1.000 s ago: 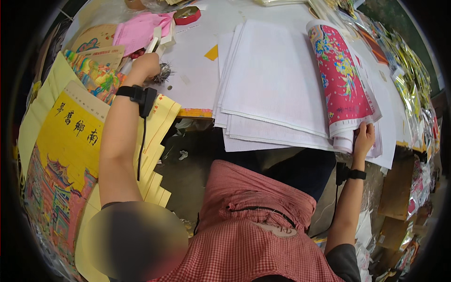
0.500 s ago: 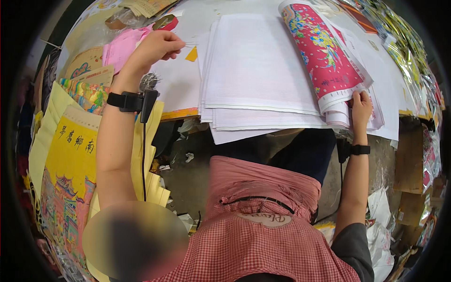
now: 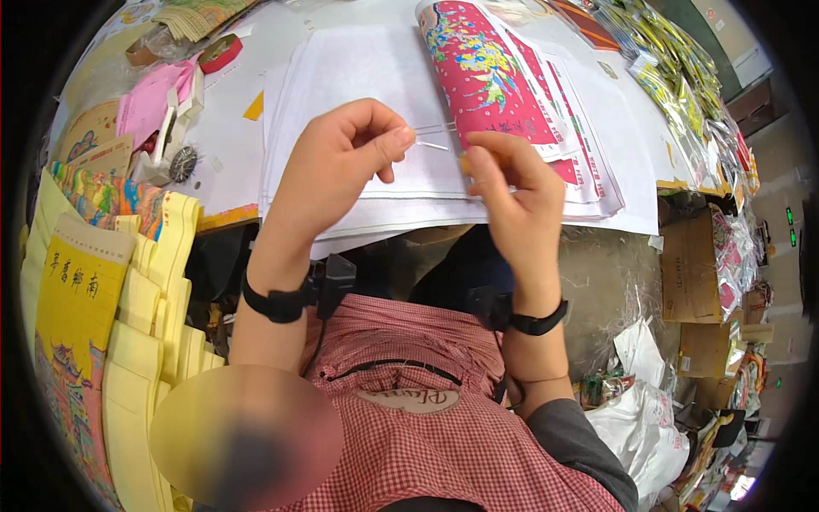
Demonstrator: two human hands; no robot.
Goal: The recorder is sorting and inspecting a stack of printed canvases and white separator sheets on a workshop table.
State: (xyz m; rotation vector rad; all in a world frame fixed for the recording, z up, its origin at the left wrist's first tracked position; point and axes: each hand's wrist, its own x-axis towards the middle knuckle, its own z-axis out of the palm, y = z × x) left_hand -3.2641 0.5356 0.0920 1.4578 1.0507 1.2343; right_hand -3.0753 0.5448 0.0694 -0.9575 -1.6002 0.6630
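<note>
My left hand point(image 3: 345, 162) is raised over the stack of white sheets point(image 3: 350, 72), thumb and finger pinched on thin clear plastic fasteners point(image 3: 433, 146) with small white bar ends. They stick out toward my right hand point(image 3: 520, 192), whose bent fingers are slightly apart near the fasteners' tips. A small yellow spot shows at those fingertips; what it is I cannot make out. Behind my right hand, a folded red floral printed sheet point(image 3: 499, 77) lies on the right part of the stack.
At the left on the table are a pink cloth point(image 3: 153, 102), a tape ring point(image 3: 220, 54) and a spiky dark ball point(image 3: 182, 164). Yellow printed bags point(image 3: 90, 282) hang by the near left edge. Plastic-wrapped packets point(image 3: 670, 85) are piled far right; cardboard boxes point(image 3: 691, 269) stand below.
My right hand has let go of the red sheet's lower edge and come in toward the middle. My left hand has moved right from beside the pink cloth, bringing the fasteners over the stack.
</note>
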